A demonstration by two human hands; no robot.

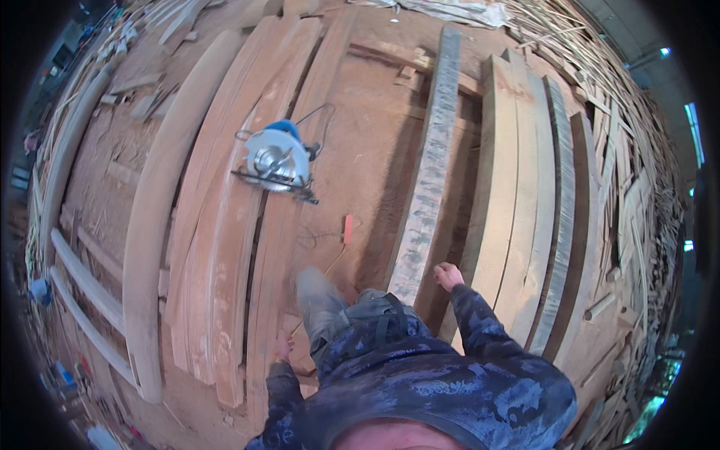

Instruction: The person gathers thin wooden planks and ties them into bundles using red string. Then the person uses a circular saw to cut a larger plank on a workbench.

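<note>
My right hand (448, 276) hangs beside the near end of a long narrow beam (427, 195), its fingers curled and nothing visible in them. Low on my left side, my left hand (283, 345) is small and blurred near the edge of reddish planks (270, 277); its finger shape is unclear. A yellow cord (335, 259) runs past that hand from an orange connector block (347, 229) on the ground. Farther ahead, a circular saw (276, 156) with a blue housing and silver guard rests on the reddish planks, apart from both hands.
Thick pale beams (499, 187) lie lengthwise on my right. A rounded log slab (169, 187) lies left of the planks. Scrap strips (634, 180) are heaped along the right side. Reddish sawdust ground (360, 142) lies between the planks and the narrow beam.
</note>
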